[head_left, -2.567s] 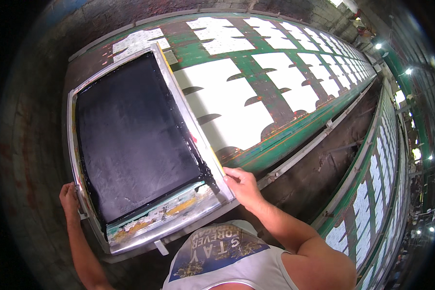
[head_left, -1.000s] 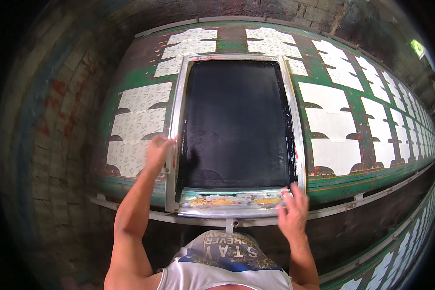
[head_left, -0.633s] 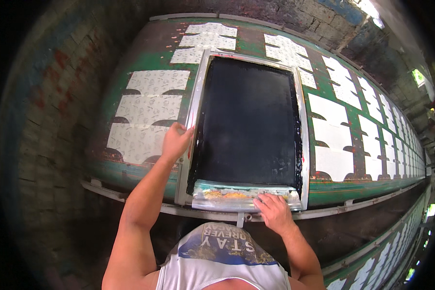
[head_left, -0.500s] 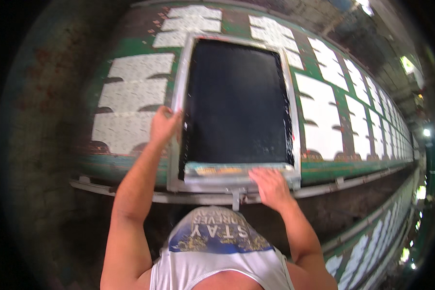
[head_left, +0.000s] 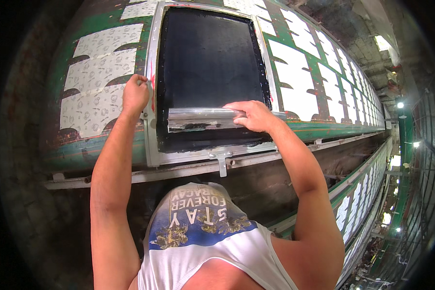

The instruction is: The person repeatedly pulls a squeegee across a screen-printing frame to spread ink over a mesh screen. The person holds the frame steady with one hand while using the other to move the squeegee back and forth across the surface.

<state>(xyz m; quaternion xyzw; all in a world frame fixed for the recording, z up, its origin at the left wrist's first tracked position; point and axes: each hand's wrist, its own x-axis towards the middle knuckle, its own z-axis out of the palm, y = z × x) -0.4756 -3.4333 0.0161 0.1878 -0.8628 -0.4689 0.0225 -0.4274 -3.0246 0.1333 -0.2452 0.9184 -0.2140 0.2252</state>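
A screen-printing frame (head_left: 149,137) with pale metal rails lies on the long green table, its mesh (head_left: 208,58) covered in black ink. My right hand (head_left: 253,115) is closed over the right part of a wide metal squeegee (head_left: 198,114), which lies across the near part of the mesh. Dark ink smears the squeegee's near side. At the left rail my left hand (head_left: 136,94) is closed, its thumb and forefinger pinched against the rail's outer edge. Below the frame's near rail a small metal bracket (head_left: 222,165) sticks out toward me.
White cut pieces, some with a small print (head_left: 101,67), lie in rows left of the frame. More white pieces (head_left: 295,77) run along the green table (head_left: 77,153) to the right. A metal rail (head_left: 179,171) edges its near side. Another table with white pieces (head_left: 357,193) stands at right.
The squeegee has moved away from the frame's near end, up over the mesh, with my right hand on it. Black ink now shows on its near side. The whole view has shifted.
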